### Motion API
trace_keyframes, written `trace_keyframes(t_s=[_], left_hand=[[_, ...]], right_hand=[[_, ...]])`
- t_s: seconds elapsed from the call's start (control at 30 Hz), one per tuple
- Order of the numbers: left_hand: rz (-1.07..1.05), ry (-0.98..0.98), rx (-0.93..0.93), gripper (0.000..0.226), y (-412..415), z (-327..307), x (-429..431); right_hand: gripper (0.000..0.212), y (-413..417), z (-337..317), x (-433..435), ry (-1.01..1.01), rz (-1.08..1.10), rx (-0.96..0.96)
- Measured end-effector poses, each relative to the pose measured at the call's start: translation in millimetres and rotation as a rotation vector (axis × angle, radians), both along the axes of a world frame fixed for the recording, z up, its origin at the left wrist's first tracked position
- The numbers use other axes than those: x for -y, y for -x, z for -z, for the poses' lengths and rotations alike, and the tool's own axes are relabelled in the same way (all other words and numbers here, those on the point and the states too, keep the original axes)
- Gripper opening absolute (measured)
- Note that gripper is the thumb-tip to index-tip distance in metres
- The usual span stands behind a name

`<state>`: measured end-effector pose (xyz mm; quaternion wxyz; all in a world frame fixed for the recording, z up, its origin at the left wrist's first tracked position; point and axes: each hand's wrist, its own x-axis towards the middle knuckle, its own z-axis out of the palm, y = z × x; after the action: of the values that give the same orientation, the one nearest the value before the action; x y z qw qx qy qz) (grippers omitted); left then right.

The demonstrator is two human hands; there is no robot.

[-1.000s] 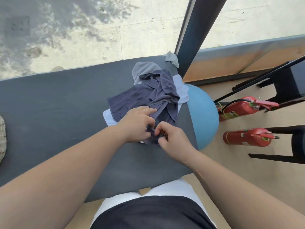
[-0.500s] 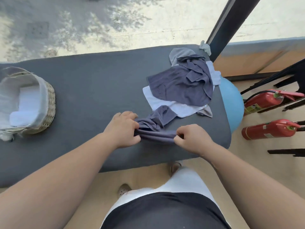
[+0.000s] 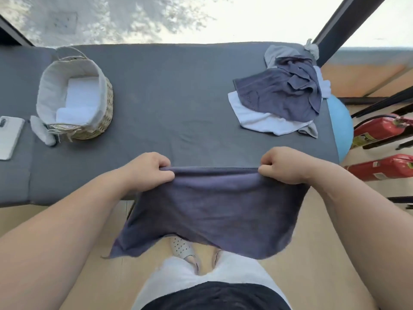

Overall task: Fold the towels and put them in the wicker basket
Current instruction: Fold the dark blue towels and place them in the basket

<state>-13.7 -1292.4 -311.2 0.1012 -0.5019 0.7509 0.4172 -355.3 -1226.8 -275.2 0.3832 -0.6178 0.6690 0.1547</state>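
A dark blue towel point(image 3: 212, 209) hangs spread out over the near edge of the grey table point(image 3: 174, 104). My left hand point(image 3: 147, 171) pinches its top left corner and my right hand point(image 3: 283, 164) pinches its top right corner, with the top edge stretched taut between them. At the table's far left stands the wicker basket point(image 3: 76, 97), lined with white cloth, with a folded white towel inside. A pile of unfolded towels point(image 3: 281, 95), dark blue on top of white and grey ones, lies at the far right.
A white phone point(image 3: 9, 137) lies at the table's left edge, and a small white cloth point(image 3: 42, 130) lies beside the basket. A blue ball point(image 3: 342, 126) and two red fire extinguishers point(image 3: 380, 130) sit on the floor to the right. A dark post point(image 3: 348, 19) rises behind the pile.
My hands have pulled the dark blue towel off the pile and moved apart, spreading it out flat over the table's near edge. The view has swung left, and the basket is in full sight.
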Motion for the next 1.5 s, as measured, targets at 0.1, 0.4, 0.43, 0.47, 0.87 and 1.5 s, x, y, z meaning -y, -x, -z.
trace_keyframes(t_s=[0.1, 0.4, 0.43, 0.47, 0.87, 1.5], left_hand=[[-0.14, 0.043, -0.002, 0.029, -6, 42, 21], [-0.075, 0.66, 0.269, 0.021, 8, 206, 107], [-0.055, 0.718, 0.276, 0.021, 10, 212, 115], [-0.03, 0.75, 0.295, 0.022, 13, 213, 120], [-0.063, 1.133, 0.154, 0.025, 8, 307, 145], [-0.158, 0.991, 0.209, 0.06, 72, 233, 98]], right_hand=[[0.033, -2, 44, 35, 0.066, -0.044, -0.04], [0.024, -3, 238, 126, 0.622, -0.11, -0.311], [0.022, -3, 246, 133, 0.68, -0.112, -0.339], [0.02, -2, 252, 139, 0.729, -0.116, -0.365], [0.024, 0, 347, 154, 1.201, -0.028, -0.295], [0.062, -36, 302, 105, 0.933, 0.014, -0.123]])
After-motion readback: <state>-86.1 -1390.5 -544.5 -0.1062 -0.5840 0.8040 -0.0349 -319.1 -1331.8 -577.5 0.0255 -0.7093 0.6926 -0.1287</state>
